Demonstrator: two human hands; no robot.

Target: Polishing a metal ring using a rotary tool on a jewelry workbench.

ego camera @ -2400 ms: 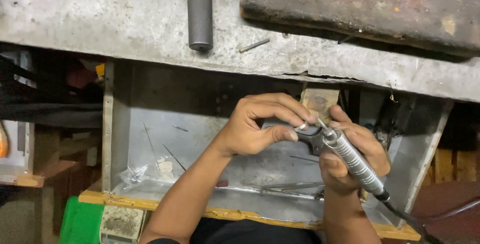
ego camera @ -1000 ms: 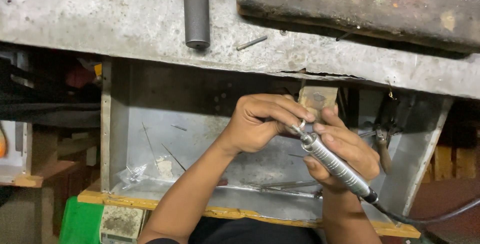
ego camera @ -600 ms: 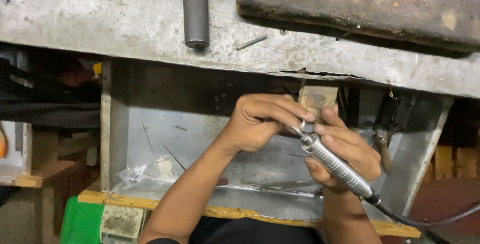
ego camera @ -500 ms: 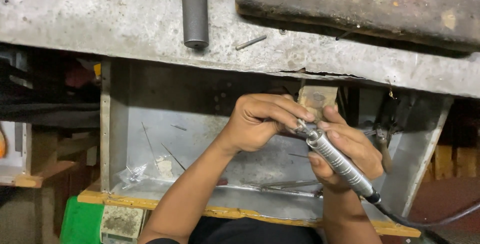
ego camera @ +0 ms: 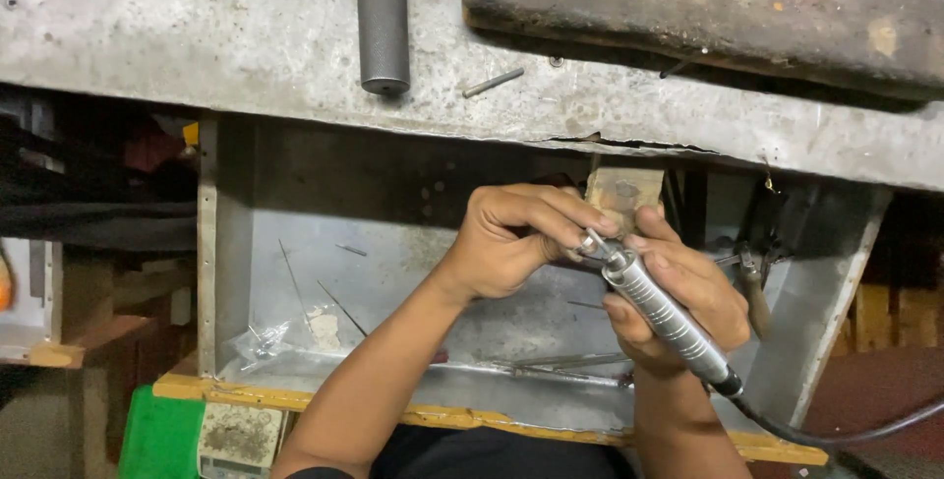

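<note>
Your right hand (ego camera: 678, 297) is wrapped tight around the rotary handpiece (ego camera: 661, 314), its tip just below the wooden bench peg (ego camera: 621, 194). Your left hand (ego camera: 516, 238) pinches something too small to identify at that tip. Brace both hands against the peg; keep the cable (ego camera: 836, 430) trailing slack.

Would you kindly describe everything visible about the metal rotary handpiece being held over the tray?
The rotary handpiece is a slim, silvery metal cylinder with a ribbed or knurled grip and a narrower chuck at its upper-left tip. A dark collar at its lower-right end leads into a black cable trailing off right. It lies tilted diagonally, gripped in the right hand, its tip meeting the fingers of the left hand just below a small wooden block. The bit itself is too small to make out.
</note>
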